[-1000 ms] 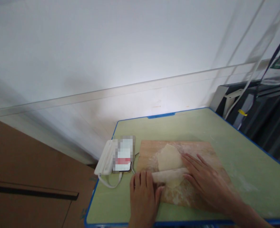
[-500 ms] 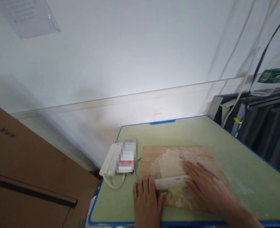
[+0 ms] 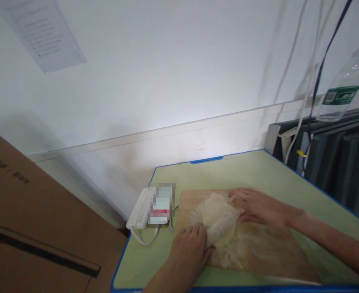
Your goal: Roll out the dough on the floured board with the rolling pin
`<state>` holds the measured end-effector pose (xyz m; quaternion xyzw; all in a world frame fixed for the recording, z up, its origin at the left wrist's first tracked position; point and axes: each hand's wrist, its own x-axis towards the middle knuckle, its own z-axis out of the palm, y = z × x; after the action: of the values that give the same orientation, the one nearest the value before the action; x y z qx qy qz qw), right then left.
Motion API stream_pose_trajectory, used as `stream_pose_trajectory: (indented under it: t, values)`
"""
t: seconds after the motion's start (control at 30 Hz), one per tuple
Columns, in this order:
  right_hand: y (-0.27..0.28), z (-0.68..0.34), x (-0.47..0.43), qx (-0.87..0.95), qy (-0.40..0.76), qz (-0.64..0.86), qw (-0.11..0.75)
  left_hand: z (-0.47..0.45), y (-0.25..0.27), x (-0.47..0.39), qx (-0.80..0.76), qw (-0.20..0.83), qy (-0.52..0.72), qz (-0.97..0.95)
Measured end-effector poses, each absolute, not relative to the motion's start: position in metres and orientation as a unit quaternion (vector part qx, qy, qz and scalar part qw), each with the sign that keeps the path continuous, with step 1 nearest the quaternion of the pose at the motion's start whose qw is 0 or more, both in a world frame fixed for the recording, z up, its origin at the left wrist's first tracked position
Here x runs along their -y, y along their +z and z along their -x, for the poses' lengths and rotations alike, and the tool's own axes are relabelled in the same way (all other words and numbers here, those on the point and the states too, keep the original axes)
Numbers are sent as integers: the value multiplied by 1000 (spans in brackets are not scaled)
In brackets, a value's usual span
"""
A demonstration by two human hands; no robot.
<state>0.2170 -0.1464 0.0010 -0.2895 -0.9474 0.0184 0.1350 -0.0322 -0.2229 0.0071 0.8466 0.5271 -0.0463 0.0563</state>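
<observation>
A pale, flattened sheet of dough (image 3: 212, 209) lies on a floured wooden board (image 3: 267, 244). Across the dough, a flour-dusted rolling pin (image 3: 221, 231) lies slanted, its far end pointing up and right. My left hand (image 3: 190, 246) is closed around the pin's near left end. At the dough's right edge is my right hand (image 3: 257, 205), with fingers and thumb on either side of a slightly raised bit of dough. Its fingertips are partly blurred. The pin's far end stops just short of that hand.
The board rests on a pale green, blue-edged table (image 3: 243, 169). To its left are a blurred-out phone (image 3: 161, 205) and a white device (image 3: 141, 209) with a cable. A cardboard box (image 3: 45, 228) stands at left, dark panels (image 3: 340, 154) and a plastic bottle (image 3: 339, 95) at right.
My right hand has left the rolling pin and moved up to the dough's right edge. The pin has swung from nearly level to a slant. My left hand stays on its end.
</observation>
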Motion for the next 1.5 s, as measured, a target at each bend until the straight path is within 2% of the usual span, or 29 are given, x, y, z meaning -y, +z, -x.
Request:
stream_pose_trajectory:
  t: [0.13, 0.27, 0.67, 0.87, 1.0, 1.3, 1.4, 1.5]
  values:
    - [2, -215, 126, 922, 156, 319, 156, 30, 8, 218, -478, 78, -22, -874]
    - [-7, -204, 108, 898, 193, 353, 176, 34, 6, 214, -436, 81, -10, -896]
    - [-24, -204, 99, 908, 123, 384, 117, 26, -1, 200, -362, 173, 27, -915]
    - [-20, -207, 108, 917, 95, 365, 132, 24, -26, 198, -318, 167, 72, -931]
    - [-14, -208, 112, 923, 102, 353, 114, 20, -28, 198, -296, 177, 38, -938]
    - [-7, -213, 119, 931, 129, 312, 136, 18, -43, 205, -239, 120, 52, -962]
    - [-5, -214, 119, 925, 124, 326, 149, 21, -58, 203, -218, 151, 82, -961]
    - [-8, -216, 120, 912, 128, 351, 169, 24, -65, 197, -207, 239, 68, -946]
